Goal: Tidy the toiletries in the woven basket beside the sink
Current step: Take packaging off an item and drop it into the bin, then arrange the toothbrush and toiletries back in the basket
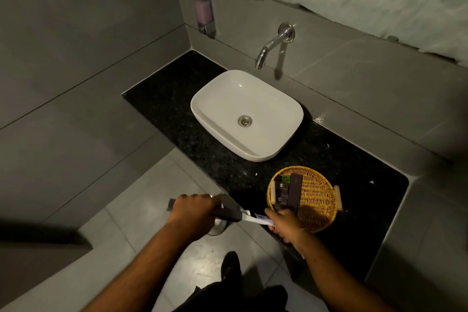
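Toiletries: my left hand (193, 211) closed around several dark brown boxes (228, 208), bundle held off counter edge. My right hand (283, 225) pinching end of white sachet (255, 219) sticking out of that bundle; fingers narrow, partly blurred. Woven basket (319, 200) on black counter (182, 119), right of sink (247, 114); few dark boxes stacked along its left side, right half bare. Step, I judge: sorting handful before refilling. Next: lay pieces in neat row, aligned with stack.

L hand (193, 210) fisted in closed grip; R hand (285, 223) fingers curled, both forearms extended.
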The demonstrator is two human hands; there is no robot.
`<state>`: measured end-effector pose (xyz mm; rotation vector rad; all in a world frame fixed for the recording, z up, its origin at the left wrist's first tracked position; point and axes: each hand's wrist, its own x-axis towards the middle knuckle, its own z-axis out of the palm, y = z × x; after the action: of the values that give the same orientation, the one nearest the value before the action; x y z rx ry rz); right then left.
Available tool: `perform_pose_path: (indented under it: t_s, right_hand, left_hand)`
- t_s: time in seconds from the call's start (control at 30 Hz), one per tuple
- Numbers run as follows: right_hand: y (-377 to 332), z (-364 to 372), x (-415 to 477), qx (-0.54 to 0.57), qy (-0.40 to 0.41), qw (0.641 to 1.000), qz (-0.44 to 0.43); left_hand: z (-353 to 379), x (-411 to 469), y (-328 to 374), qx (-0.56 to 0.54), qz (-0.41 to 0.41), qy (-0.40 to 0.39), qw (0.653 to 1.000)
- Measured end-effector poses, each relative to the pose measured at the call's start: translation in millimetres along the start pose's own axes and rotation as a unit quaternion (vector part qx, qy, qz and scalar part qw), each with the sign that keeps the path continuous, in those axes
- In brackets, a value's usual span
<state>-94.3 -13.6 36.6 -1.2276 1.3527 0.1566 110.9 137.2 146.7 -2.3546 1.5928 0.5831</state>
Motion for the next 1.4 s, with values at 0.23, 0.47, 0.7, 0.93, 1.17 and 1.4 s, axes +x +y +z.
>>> perform_pose_path:
  t_s: [0.23, 0.47, 0.7, 0.93, 1.17, 1.4]
  right_hand:
    - [-14.8, -8.5, 21.9, -0.017, 0.029, 0.999, -0.019]
    - [-13.5, -1.9, 29.5, -0.017, 0.038, 0.999, -0.001]
    - [-11.5, 7.2, 33.0, 0.007, 0.062, 0.997, 0.035]
    - [-18.3, 27.8, 45.9, 0.018, 0.098, 0.994, 0.045]
    - [-21.6, 50.1, 48.3, 0.074, 0.078, 0.993, 0.043]
    - [-33.0, 32.1, 33.1, 0.116, 0.120, 0.984, 0.056]
  left_hand:
    - [56.0, -5.6, -51.6, -0.199, -0.173, -0.001, 0.965]
    - [127.6, 3.4, -72.7, -0.413, -0.292, -0.031, 0.862]
    - [178.0, 36.4, -78.0, -0.529, -0.383, -0.030, 0.757]
    - [199.2, 116.7, -93.0, -0.611, -0.398, 0.006, 0.684]
    - [200.0, 146.1, -91.2, -0.604, -0.409, 0.014, 0.684]
    - [180.5, 118.6, -81.1, -0.606, -0.390, -0.019, 0.693]
